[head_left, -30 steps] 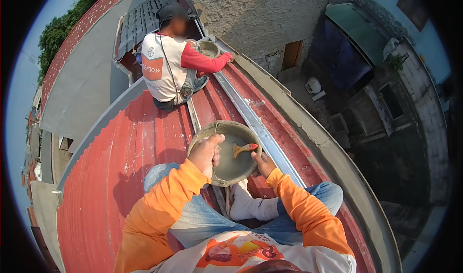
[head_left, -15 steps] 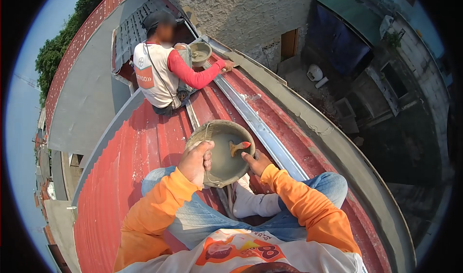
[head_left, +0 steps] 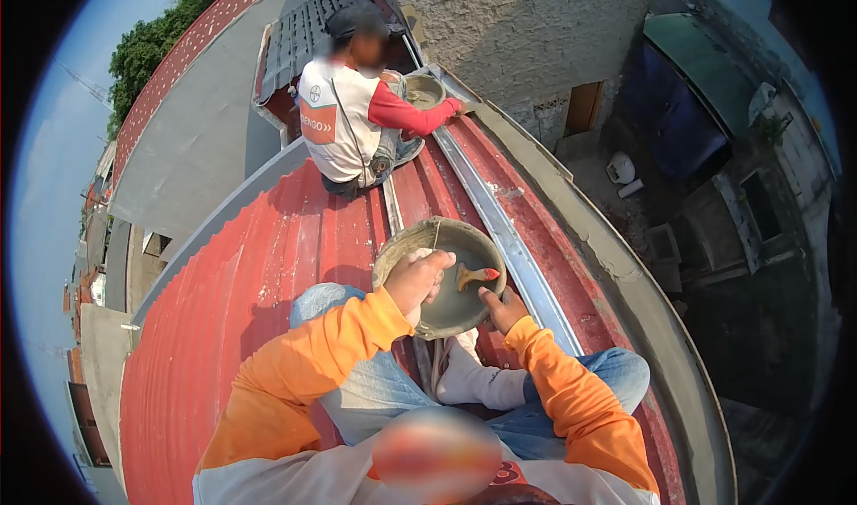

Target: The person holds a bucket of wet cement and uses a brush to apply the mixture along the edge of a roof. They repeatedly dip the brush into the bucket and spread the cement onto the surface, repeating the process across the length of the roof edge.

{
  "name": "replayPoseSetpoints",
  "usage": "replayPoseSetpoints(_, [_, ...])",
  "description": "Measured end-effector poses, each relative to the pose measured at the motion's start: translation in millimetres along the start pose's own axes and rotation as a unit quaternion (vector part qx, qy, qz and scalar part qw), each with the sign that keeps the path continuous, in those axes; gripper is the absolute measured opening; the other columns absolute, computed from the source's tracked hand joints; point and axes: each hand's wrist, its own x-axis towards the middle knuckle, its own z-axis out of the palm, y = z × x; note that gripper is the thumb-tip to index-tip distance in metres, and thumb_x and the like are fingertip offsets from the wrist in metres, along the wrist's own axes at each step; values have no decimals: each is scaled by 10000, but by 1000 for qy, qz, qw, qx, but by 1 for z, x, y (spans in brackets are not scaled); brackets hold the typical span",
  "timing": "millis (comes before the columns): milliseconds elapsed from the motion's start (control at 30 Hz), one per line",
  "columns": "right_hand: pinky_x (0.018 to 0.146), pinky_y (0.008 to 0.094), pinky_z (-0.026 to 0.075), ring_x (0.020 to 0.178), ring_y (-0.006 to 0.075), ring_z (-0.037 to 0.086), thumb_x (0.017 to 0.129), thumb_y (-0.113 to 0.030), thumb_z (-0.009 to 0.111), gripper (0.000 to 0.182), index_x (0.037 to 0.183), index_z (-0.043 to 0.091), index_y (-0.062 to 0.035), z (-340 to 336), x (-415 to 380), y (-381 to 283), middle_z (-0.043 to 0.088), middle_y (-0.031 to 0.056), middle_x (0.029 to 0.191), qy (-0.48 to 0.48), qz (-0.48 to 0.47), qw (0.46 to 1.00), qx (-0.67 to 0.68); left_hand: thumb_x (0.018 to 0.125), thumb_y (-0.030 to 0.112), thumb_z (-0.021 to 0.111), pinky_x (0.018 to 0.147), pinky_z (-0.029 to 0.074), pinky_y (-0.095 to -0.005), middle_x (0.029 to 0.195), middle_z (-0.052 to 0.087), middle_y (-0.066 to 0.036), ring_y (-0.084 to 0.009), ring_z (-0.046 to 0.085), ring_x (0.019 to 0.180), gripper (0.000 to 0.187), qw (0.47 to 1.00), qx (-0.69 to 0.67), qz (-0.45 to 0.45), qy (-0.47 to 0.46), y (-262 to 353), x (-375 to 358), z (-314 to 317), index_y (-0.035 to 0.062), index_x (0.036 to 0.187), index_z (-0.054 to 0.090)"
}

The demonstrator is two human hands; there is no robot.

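A round bowl smeared with grey cement is held over my crossed legs, tilted so that its inside faces me. Wet grey slurry lies in it. My left hand grips the left side of the bowl, fingers curled over near its thin wire handle. At the right rim is my right hand, its thumb on the edge and the other fingers mostly hidden behind. A brush with a red-tipped handle rests inside the bowl, close to the right rim, touched by neither hand.
Red corrugated roofing lies beneath me. A metal strip and a cemented wall ledge run along the right, with a drop to a yard beyond. Ahead, a co-worker sits beside another bowl, one arm reaching to the ledge.
The view has shifted, so the bowl and co-worker appear farther right. My left hand sits slightly further over the bowl. The co-worker's head and reaching arm have changed position a little.
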Motion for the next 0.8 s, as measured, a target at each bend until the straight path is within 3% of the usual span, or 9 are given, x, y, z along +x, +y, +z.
replayPoseSetpoints(100, [697, 334, 477, 761, 257, 616, 777, -376, 559, 525, 1076, 480, 48, 2, 4, 10, 602, 201, 869, -11, 4, 1000, -9, 812, 245, 550, 474, 293, -196, 611, 395, 49, -54, 337, 515, 156, 1000, 3, -22, -22, 1, 0, -5, 115, 742, 498])
replayPoseSetpoints(333, [803, 345, 444, 887, 309, 597, 760, -436, 552, 588, 1076, 484, 55, 1, 11, 20, 591, 235, 944, 12, -13, 999, -35, 798, 253, 560, 462, 290, -196, 604, 383, 56, -48, 343, 501, 170, 999, 7, -6, -35, -1, 0, -6, 131, 740, 458])
replayPoseSetpoints(467, [800, 345, 445, 879, 303, 598, 759, -433, 555, 585, 1077, 485, 53, 1, 10, 17, 589, 236, 944, 14, -13, 999, -39, 797, 250, 558, 450, 286, -194, 590, 374, 64, -42, 338, 485, 174, 999, 12, -9, -30, -1, -2, -5, 140, 722, 448])
replayPoseSetpoints(567, [730, 339, 475, 817, 282, 615, 766, -413, 560, 563, 1073, 485, 53, 1, 2, 9, 593, 219, 921, 9, -11, 999, -29, 798, 249, 556, 441, 282, -193, 587, 374, 62, -41, 340, 480, 172, 999, 8, -15, -43, -1, -1, -7, 136, 720, 452])
replayPoseSetpoints(633, [454, 294, 468, 476, 198, 559, 853, -358, 464, 428, 1046, 465, 24, 2, 0, 7, 579, 142, 696, 4, -51, 998, -31, 799, 248, 554, 438, 282, -195, 587, 374, 60, -42, 338, 478, 177, 999, 10, -6, -47, -2, 0, -8, 130, 718, 451])
replayPoseSetpoints(800, [443, 292, 467, 469, 201, 553, 847, -358, 472, 435, 1041, 457, 31, 1, 1, 9, 571, 147, 688, 0, -30, 1000, -5, 798, 246, 555, 432, 281, -199, 586, 374, 52, -46, 338, 475, 195, 999, 7, 7, -35, -1, -2, -6, 110, 711, 445])
